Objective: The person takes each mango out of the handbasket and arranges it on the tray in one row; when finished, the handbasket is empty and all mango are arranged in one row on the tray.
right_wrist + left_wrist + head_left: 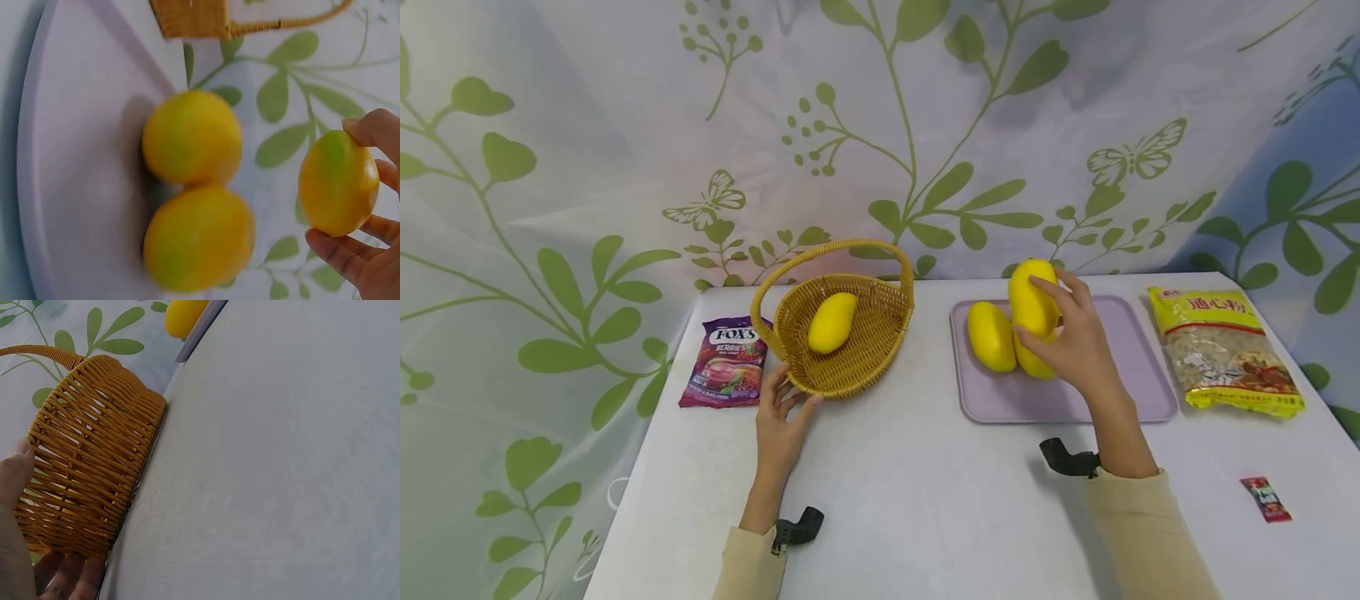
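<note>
A yellow mango [337,184] is pinched between the thumb and fingers of my right hand [1078,337], raised above the lilac tray [1112,400]. Two more mangoes lie side by side on that tray: the left mango [992,337] and the right mango [1036,364], which the held one partly covers. To the left stands a brown wicker basket [872,367] with an arched handle and one mango [832,323] inside. At its front left my left hand [782,429] holds the basket, thumb and fingers placed around its lower side.
A purple Fox's candy bag [727,362] lies left of the basket. Right of the tray is a yellow pasta packet [1225,350], with a small red-wrapped candy [1266,499] nearer the front. A leaf-patterned curtain [850,125] hangs behind the white table [917,500].
</note>
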Demonstrator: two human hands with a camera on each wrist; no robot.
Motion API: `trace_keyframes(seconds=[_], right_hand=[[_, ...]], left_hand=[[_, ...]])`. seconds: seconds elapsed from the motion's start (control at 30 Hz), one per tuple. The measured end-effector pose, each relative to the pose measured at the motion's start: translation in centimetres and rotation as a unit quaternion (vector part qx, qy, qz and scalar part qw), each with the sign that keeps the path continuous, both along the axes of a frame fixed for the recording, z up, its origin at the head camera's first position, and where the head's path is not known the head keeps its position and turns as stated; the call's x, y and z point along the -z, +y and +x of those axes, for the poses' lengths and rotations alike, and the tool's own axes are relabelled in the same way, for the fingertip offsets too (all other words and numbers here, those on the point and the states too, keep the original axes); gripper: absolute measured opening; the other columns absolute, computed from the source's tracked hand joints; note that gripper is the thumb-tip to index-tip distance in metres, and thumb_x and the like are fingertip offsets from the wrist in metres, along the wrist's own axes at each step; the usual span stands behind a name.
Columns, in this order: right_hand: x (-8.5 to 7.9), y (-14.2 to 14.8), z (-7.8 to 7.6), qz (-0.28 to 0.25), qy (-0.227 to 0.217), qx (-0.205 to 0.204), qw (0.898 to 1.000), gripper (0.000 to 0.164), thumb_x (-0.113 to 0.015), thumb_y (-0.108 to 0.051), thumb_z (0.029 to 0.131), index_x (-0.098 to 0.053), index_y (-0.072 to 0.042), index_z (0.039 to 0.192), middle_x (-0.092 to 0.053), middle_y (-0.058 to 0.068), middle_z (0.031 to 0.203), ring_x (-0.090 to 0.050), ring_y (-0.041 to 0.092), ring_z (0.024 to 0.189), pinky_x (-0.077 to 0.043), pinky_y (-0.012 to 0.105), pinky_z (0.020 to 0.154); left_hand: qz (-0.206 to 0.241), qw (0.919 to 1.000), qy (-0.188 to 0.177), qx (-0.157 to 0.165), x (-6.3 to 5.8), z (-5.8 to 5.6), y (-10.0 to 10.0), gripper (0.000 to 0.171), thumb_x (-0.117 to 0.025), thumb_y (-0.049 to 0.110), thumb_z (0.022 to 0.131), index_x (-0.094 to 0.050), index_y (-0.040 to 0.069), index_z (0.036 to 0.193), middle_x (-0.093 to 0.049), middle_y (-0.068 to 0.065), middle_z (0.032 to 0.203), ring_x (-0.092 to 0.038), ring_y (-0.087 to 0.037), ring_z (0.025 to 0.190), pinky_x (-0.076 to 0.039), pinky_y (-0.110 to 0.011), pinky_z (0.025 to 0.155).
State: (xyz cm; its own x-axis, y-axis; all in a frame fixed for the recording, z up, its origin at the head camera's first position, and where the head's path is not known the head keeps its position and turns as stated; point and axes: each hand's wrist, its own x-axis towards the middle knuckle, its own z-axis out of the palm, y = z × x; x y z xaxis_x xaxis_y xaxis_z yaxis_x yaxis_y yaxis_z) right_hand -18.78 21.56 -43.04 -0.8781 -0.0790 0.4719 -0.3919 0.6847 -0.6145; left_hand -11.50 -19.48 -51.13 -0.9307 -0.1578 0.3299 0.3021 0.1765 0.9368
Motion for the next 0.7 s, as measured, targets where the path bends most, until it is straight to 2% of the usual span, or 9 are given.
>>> trace_keyframes(seconds=[0.1, 0.17, 0.23, 0.37, 0.5, 0.7], right_hand=[[0.5, 1.7, 0.1, 0.001, -0.013, 0.028, 1.0, 0.068, -0.079, -0.004, 0.076, -0.052, -0.006, 0.138, -0.033, 0.023, 0.151, -0.051, 0.048, 0.118, -0.054, 0.057, 0.084], [0.9, 2.7, 0.1, -0.002, -0.028, 0.039, 0.999, 0.067, -0.078, -0.005, 0.077, -0.052, -0.006, 0.139, -0.032, 0.024, 0.152, -0.046, 0.051, 0.125, -0.049, 0.067, 0.09], [1.4, 3.5, 0.3, -0.003, -0.047, 0.047, 0.998, 0.067, -0.078, -0.006, 0.078, -0.051, -0.006, 0.139, -0.03, 0.024, 0.153, -0.041, 0.053, 0.129, -0.045, 0.07, 0.095], [2.2, 4.7, 0.7, 0.0, -0.083, 0.059, 0.995, 0.067, -0.077, -0.008, 0.08, -0.049, -0.005, 0.141, -0.027, 0.025, 0.154, -0.036, 0.054, 0.133, -0.037, 0.071, 0.103], [3.2, 5.5, 0.9, 0.007, -0.1, 0.065, 0.993, 0.067, -0.077, -0.009, 0.08, -0.049, -0.003, 0.14, -0.027, 0.028, 0.152, -0.034, 0.053, 0.133, -0.033, 0.07, 0.108], [4.2, 6.0, 1.2, 0.012, -0.13, 0.067, 0.989, 0.068, -0.075, -0.012, 0.083, -0.045, -0.003, 0.143, -0.023, 0.031, 0.154, -0.029, 0.056, 0.135, -0.027, 0.073, 0.109]], left_hand=[[-0.001, 1.0, -0.001, 0.0, -0.1, 0.0, 0.0, 0.068, -0.073, -0.001, 0.085, -0.036, -0.011, 0.141, -0.041, -0.033, 0.141, -0.048, -0.05, 0.125, -0.048, -0.055, 0.1], [-0.001, 1.0, 0.0, 0.0, -0.1, 0.0, 0.1, 0.068, -0.073, -0.001, 0.085, -0.036, -0.012, 0.141, -0.041, -0.033, 0.141, -0.048, -0.05, 0.125, -0.048, -0.054, 0.1], [-0.002, 1.0, -0.001, -0.001, -0.2, 0.1, 0.1, 0.068, -0.072, -0.001, 0.085, -0.035, -0.011, 0.141, -0.041, -0.032, 0.141, -0.048, -0.05, 0.125, -0.049, -0.053, 0.1], [-0.003, 1.0, -0.003, 0.0, -0.2, 0.1, 0.0, 0.068, -0.072, 0.0, 0.085, -0.035, -0.012, 0.141, -0.041, -0.033, 0.141, -0.048, -0.05, 0.125, -0.05, -0.051, 0.1], [0.003, 1.0, 0.0, 0.003, 0.2, -0.1, -0.1, 0.069, -0.072, -0.001, 0.085, -0.035, -0.011, 0.142, -0.041, -0.033, 0.142, -0.047, -0.051, 0.126, -0.052, -0.045, 0.101], [0.013, 0.9999, -0.001, -0.004, 2.1, -0.7, -0.6, 0.069, -0.072, -0.003, 0.084, -0.037, -0.002, 0.144, -0.043, -0.024, 0.144, -0.049, -0.041, 0.128, -0.053, -0.034, 0.101]])
